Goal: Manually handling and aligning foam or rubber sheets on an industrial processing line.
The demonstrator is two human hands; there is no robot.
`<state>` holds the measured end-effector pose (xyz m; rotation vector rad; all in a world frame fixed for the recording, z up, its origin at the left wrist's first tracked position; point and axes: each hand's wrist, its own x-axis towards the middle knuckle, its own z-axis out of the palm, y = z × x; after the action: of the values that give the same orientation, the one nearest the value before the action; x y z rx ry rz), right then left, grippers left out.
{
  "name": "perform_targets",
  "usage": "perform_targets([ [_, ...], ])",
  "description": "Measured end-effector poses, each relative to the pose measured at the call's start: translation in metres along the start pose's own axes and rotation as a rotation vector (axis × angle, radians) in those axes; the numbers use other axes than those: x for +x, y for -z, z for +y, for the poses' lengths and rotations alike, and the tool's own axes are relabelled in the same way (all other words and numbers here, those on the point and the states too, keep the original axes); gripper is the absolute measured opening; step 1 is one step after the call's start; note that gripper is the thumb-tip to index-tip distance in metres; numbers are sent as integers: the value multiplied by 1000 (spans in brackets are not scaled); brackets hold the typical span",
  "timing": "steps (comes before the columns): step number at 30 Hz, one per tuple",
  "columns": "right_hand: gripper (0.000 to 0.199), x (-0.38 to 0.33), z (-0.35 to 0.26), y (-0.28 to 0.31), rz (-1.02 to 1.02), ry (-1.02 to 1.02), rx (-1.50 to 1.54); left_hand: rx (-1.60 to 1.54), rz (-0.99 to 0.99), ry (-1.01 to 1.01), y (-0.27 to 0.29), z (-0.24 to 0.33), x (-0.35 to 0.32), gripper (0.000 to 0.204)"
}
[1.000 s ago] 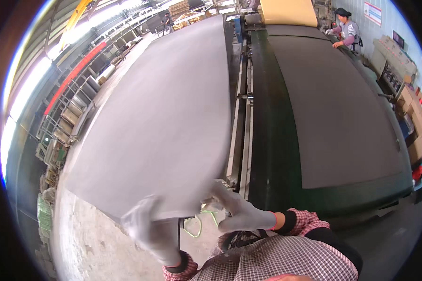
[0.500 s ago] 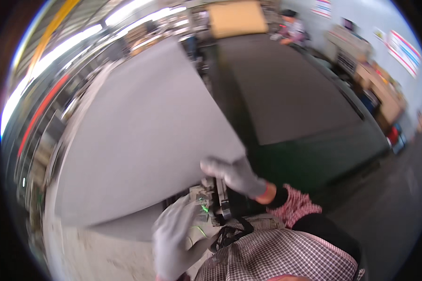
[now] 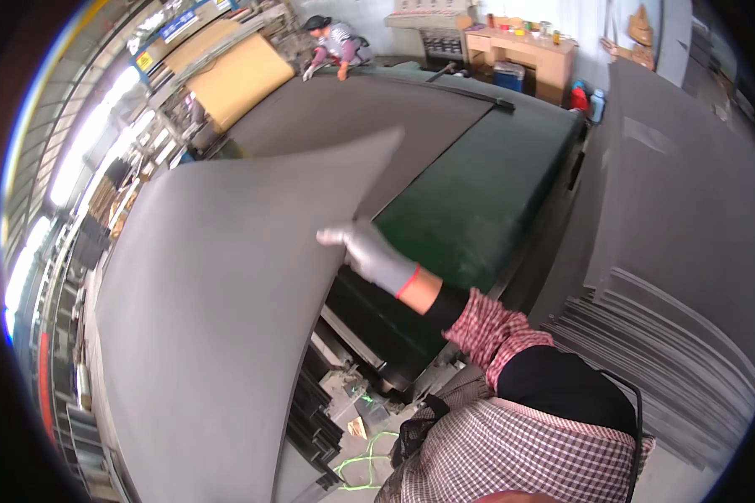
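Note:
A large, thin grey sheet (image 3: pixel 218 260) spreads across the left half of the view, its far right corner bent upward. My right hand (image 3: pixel 376 256), in a pale grey glove with a red cuff edge, is closed on the sheet's right edge. The thumb lies over the top face, and the other fingers are partly hidden. My left hand does not show. Beyond my right hand, a darker sheet (image 3: pixel 428 113) lies flat on a green conveyor belt (image 3: pixel 470 193).
A tall stack of dark sheets (image 3: pixel 688 193) stands at the right. A co-worker (image 3: pixel 340 46) leans over the belt's far side, near a tan panel (image 3: pixel 242 80). A wooden desk (image 3: pixel 520 54) stands by the wall. Green cord (image 3: pixel 365 465) lies on the floor near my apron.
My view has swung to the right, bringing the stack into sight. The grey sheet now bends up at its far corner, with my right hand on its edge. My left hand has left the picture.

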<state>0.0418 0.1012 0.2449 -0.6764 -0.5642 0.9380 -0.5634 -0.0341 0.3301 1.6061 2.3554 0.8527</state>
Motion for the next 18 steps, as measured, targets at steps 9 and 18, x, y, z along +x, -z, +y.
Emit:
perform_targets([
  [9,33,172,-177,67,28,600,-748,-80,35,-160,-82,70,-11,67],
  [18,46,200,-327,122,-13,437,-917,-459,-175,157,-92,192,-92,67],
])
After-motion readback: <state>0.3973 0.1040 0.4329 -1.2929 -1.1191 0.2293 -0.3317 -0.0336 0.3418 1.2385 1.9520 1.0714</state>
